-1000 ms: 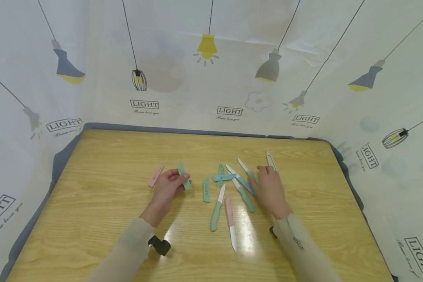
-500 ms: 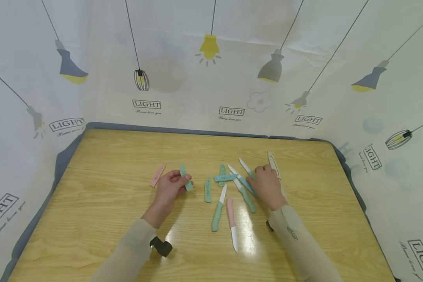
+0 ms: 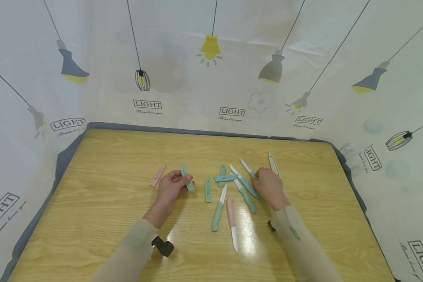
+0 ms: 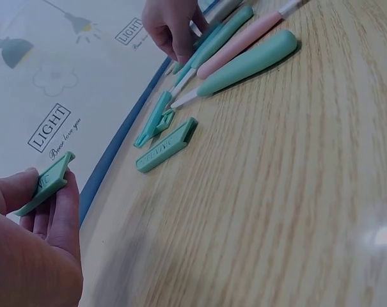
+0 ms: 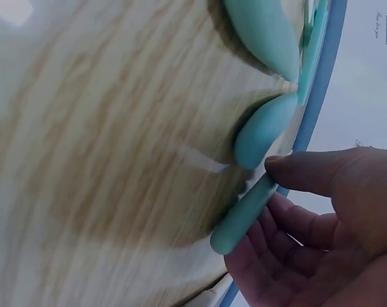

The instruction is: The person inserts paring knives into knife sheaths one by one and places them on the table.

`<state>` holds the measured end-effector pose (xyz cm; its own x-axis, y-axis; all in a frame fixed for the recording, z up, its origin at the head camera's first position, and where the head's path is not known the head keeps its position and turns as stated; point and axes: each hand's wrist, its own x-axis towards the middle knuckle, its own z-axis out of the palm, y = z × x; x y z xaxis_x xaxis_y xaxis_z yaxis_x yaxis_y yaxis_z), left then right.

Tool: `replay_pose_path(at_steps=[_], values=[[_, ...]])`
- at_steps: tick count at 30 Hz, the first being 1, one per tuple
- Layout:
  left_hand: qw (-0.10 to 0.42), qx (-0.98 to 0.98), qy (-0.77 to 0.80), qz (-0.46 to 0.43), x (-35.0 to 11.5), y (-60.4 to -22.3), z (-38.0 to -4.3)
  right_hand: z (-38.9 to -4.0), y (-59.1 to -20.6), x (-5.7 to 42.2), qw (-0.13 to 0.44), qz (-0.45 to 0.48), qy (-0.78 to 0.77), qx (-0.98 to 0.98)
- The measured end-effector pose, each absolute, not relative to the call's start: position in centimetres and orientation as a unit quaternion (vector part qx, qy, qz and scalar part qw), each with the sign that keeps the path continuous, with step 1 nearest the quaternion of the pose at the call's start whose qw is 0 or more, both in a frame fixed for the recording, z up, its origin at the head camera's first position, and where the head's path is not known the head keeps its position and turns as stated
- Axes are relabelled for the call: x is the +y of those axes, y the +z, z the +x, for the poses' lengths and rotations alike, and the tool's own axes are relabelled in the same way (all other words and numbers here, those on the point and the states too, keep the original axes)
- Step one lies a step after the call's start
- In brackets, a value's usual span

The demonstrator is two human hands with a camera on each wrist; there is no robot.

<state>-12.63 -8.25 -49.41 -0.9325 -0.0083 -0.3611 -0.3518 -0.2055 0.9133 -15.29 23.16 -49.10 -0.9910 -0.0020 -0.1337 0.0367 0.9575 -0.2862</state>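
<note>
In the head view my left hand [image 3: 170,190] pinches a green knife sheath [image 3: 188,179] between thumb and fingers, held above the table. My right hand [image 3: 270,187] grips the green handle [image 5: 243,219] of a small knife, thumb on one side and fingers on the other. Its white blade [image 3: 246,165] points away to the upper left. Just left of that hand lies a blue-handled knife [image 3: 249,188], beside a green-handled knife [image 3: 248,200]. Nearer me are another green-handled knife [image 3: 217,216] and a pink-handled knife [image 3: 230,213], its blade toward me.
A blue sheath [image 3: 229,178] lies across a green sheath [image 3: 223,169], with another green sheath [image 3: 208,191] to their left. A pink sheath [image 3: 158,176] rests beyond my left hand. Past my right hand lies a pale slotted tool [image 3: 273,163], perhaps a peeler. Printed cloth surrounds the wooden table [image 3: 109,156].
My right hand has shifted slightly toward me, and its fingers have drawn in on the green-handled knife. The left hand keeps its hold on the green sheath, almost still.
</note>
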Motion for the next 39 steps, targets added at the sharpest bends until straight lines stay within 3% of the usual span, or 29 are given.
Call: replay_pose_path(at_steps=[6,19,28,39], values=[[0.112,0.615,0.767,-0.144,-8.2,-49.2,-12.6,-14.0,-48.3,23.4,0.064,0.027,-0.191,0.979],[0.096,0.582,0.793,-0.153,-7.8,-49.0,-12.5,-10.2,-47.3,22.2,0.020,-0.030,-0.241,0.970],[0.080,0.541,0.822,-0.159,-7.2,-48.6,-12.6,-8.4,-47.4,20.3,-0.070,-0.126,-0.276,0.950],[0.072,0.519,0.839,-0.148,-6.2,-47.5,-12.3,-6.9,-47.5,18.1,-0.102,-0.207,-0.295,0.927]])
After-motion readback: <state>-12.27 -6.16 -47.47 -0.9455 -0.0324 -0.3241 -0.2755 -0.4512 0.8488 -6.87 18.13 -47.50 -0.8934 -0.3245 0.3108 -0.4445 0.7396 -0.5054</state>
